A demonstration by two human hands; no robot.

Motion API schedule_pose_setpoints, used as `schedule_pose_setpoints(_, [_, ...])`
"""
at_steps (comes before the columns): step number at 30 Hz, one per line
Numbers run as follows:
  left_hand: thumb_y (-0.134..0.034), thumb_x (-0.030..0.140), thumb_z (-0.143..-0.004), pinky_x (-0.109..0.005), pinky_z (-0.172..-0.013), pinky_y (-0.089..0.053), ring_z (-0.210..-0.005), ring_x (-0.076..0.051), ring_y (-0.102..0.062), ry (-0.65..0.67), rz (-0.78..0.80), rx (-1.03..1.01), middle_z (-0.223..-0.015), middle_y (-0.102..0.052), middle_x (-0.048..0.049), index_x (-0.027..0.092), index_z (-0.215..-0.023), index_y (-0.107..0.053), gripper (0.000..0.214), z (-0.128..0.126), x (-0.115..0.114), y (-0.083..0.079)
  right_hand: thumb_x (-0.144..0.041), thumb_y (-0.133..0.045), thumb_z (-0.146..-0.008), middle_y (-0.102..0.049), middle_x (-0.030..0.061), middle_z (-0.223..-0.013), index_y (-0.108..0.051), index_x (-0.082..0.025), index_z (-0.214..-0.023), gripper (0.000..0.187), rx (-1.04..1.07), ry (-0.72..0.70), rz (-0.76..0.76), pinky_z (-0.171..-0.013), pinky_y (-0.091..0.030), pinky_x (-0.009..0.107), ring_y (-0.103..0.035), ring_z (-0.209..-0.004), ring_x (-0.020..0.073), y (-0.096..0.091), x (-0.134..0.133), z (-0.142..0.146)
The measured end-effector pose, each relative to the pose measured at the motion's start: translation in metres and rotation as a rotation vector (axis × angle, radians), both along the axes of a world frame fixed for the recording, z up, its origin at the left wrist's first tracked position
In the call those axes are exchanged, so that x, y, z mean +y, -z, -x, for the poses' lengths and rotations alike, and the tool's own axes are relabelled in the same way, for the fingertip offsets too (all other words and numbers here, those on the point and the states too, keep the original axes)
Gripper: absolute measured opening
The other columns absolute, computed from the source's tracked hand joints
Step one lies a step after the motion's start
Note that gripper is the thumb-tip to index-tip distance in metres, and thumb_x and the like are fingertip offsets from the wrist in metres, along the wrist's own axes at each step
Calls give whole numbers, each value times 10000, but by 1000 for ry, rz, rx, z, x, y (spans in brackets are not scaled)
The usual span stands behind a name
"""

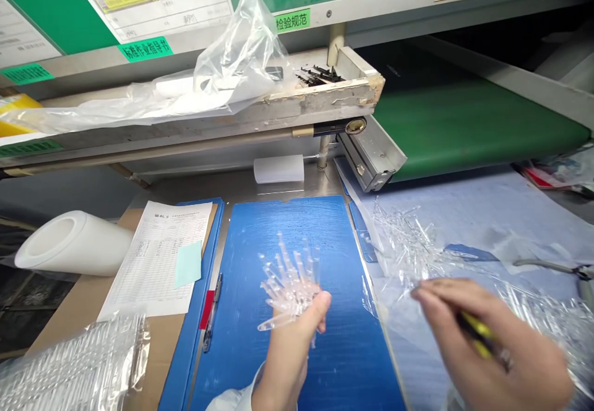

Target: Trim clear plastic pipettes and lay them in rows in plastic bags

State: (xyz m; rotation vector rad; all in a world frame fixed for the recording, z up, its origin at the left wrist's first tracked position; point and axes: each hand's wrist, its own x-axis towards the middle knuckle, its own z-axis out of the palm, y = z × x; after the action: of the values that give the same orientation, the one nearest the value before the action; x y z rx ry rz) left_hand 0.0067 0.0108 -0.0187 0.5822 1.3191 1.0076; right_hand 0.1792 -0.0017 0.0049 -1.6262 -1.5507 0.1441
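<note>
My left hand (290, 346) is closed around a fanned bundle of clear plastic parts (288, 278), held above a blue mat (297, 262). To the right, my right hand (492, 340) is closed on a yellow-handled tool (480, 335) whose tip I cannot make out. Its fingertips reach toward a loose pile of clear plastic parts (408, 244) lying on a clear plastic sheet (464, 213).
A paper form (158, 256) on a board, a pen (212, 312) and a white foam roll (69, 244) lie left. A tray of clear parts (69, 367) sits bottom left. A green conveyor belt (464, 123) runs at right behind, a cluttered shelf (278, 104) above.
</note>
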Motion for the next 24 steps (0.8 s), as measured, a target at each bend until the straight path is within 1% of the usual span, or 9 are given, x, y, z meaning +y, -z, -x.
schedule_pose_setpoints(2, [-727,404,-647,-240,-506,-323,-462,-87,-419,61,-7,-148,-490,-513,49,152,-709,-596,291,-6,1,-3,-186,-562,-828,-694,8,-738,-609,-242,-848,76,-195,-288,-191,-630,-485,280,-633,-638,143,-2,-4,11])
schedule_pose_setpoints(4, [-714,434,-650,-232,-490,-317,-471,-82,-431,100,28,-272,-576,-589,8,134,-769,-627,334,-13,3,-7,-105,-529,-829,-688,9,-681,-626,-199,-828,135,-264,-501,-284,-532,-458,245,-595,-537,108,1,-5,23])
schedule_pose_setpoints(7, [-712,422,-652,-220,-484,-311,-485,-78,-445,104,67,-319,-631,-627,-15,132,-788,-646,327,-19,6,-11,-52,-518,-806,-651,6,-595,-630,-166,-762,166,-256,-572,-309,-433,-385,226,-510,-434,83,11,-6,35])
schedule_pose_setpoints(10, [-704,372,-668,-214,-488,-312,-464,-69,-426,121,29,-257,-551,-582,16,131,-775,-652,268,-15,7,-13,-197,-545,-838,-604,-21,-558,-622,-196,-837,77,-150,-635,-188,-446,-403,215,-527,-439,92,15,-9,31])
schedule_pose_setpoints(13, [-679,343,-701,-210,-483,-310,-451,-67,-413,183,-18,-197,-522,-564,35,134,-857,-638,264,-8,5,-16,-437,-423,-888,-561,-32,-593,-550,-234,-996,263,163,-552,142,-454,-438,202,-554,-476,106,10,-6,17])
schedule_pose_setpoints(15, [-668,338,-717,-208,-481,-309,-448,-68,-418,260,-25,-180,-525,-571,38,143,-893,-617,267,-4,2,-19,-471,-377,-890,-538,-31,-615,-518,-243,-1005,291,344,-429,361,-447,-442,198,-553,-502,113,6,2,10])
schedule_pose_setpoints(17, [-664,361,-718,-206,-470,-305,-439,-69,-418,337,-22,-188,-512,-565,38,147,-875,-610,271,-3,0,-21,-445,-440,-859,-525,-38,-609,-521,-246,-959,238,429,-365,498,-459,-447,198,-548,-523,115,3,12,9])
schedule_pose_setpoints(20, [-662,413,-707,-203,-451,-299,-425,-71,-412,383,-12,-199,-478,-540,43,147,-842,-610,303,-3,-2,-25,-438,-502,-811,-533,-43,-594,-535,-240,-907,222,437,-378,565,-478,-457,204,-544,-522,117,-1,19,12])
schedule_pose_setpoints(24, [-644,404,-736,-207,-483,-331,-452,-65,-420,360,-6,-111,-572,-606,15,148,-838,-608,278,1,-2,-28,-407,-415,-863,-572,-25,-632,-544,-252,-849,202,274,-410,513,-503,-465,211,-578,-573,130,-7,11,13])
